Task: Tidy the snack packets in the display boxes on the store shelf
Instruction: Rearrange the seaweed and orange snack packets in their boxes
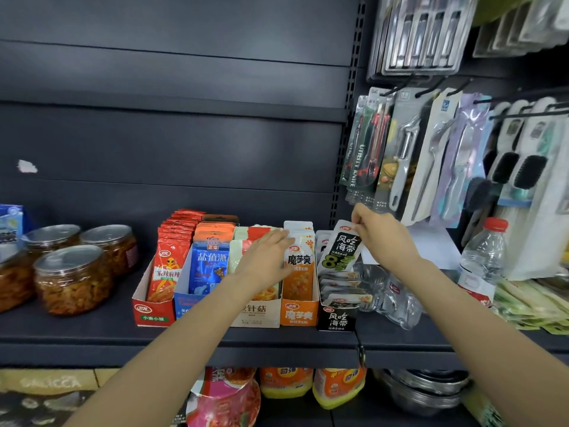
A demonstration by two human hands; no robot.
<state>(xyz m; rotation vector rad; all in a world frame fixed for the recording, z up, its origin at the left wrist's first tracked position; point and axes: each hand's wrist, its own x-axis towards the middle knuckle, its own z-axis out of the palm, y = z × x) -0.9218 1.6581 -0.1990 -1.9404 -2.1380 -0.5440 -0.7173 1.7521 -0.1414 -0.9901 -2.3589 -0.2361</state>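
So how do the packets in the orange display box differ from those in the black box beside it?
The orange box holds its packets upright in a neat row, with the open left hand resting against them. In the black box, most packets lie slumped flat, and one black packet is pinched at its top by the right hand. Orange-box packets are orange and white; the others are black and white. Both boxes sit on the same shelf.

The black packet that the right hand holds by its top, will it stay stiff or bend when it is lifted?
The black packet is probably light: the right hand pinches only its top edge. It looks thin and flat, so it may flex or swing. Its glossy film seems slippery, like the fallen packets lying in the black display box.
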